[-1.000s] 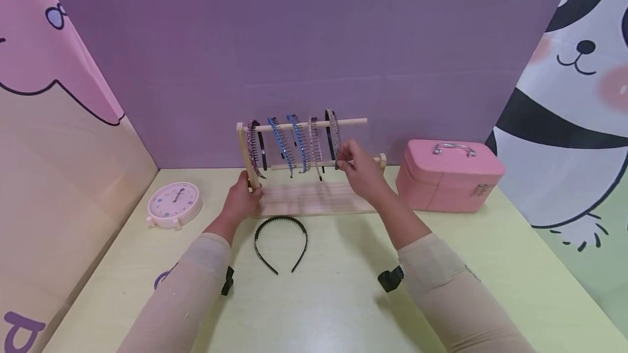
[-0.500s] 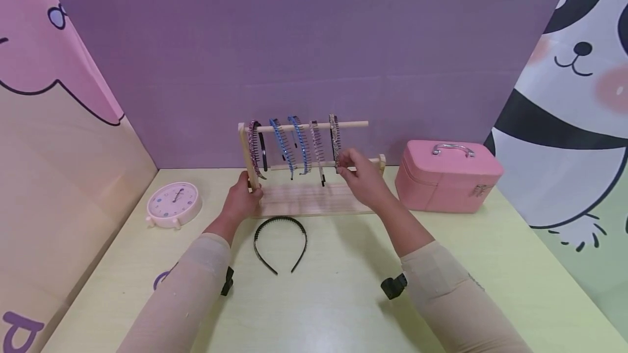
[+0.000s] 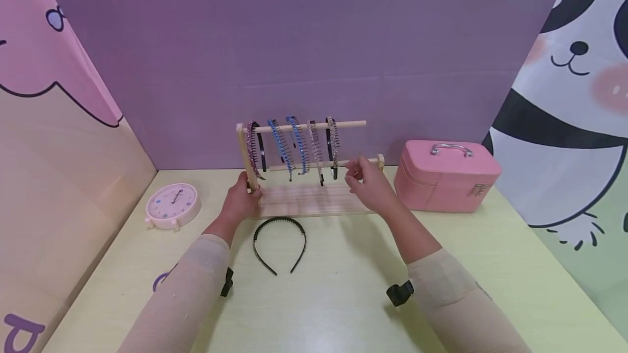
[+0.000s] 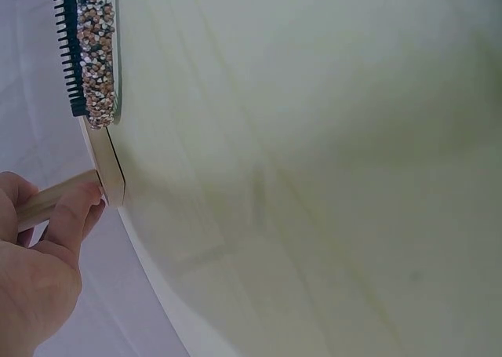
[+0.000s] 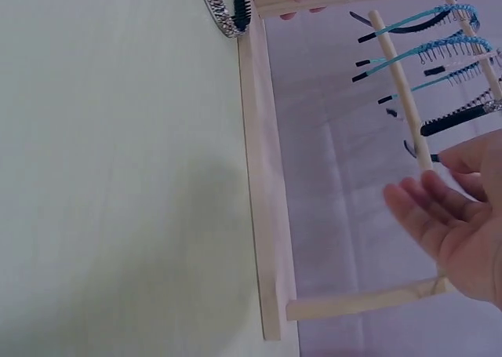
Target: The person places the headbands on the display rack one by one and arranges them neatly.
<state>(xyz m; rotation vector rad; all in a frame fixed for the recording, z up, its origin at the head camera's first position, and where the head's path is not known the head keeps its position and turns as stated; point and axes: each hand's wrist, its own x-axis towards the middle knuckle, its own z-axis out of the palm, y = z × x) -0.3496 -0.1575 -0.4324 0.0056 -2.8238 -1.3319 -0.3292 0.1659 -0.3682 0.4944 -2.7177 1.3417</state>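
My left hand (image 3: 240, 200) grips the left post of a wooden headband rack (image 3: 314, 200); its fingers wrap that post in the left wrist view too. From the rack's upper rod hang a dark pink headband (image 3: 252, 148), two blue ones, a pale pink one (image 3: 315, 140) and a glittery silver headband (image 3: 334, 140) furthest right. Just right of the silver headband, my right hand (image 3: 370, 184) is apart from it, fingers loosely bent and holding nothing. A dark toothed headband (image 3: 255, 238) lies on the table before the rack; in the left wrist view its band is stone-covered (image 4: 98, 55).
A pink case (image 3: 446, 178) with a metal handle stands right of the rack, close to my right forearm. On the left sits a pale pink clock (image 3: 173, 205). Part of a purple ring (image 3: 158, 281) shows beside my left sleeve. A purple backdrop rises behind the table.
My right hand has let go of the silver headband's lower end and moved slightly right and down. The headband now hangs by itself on the rod. The left hand keeps its grip.
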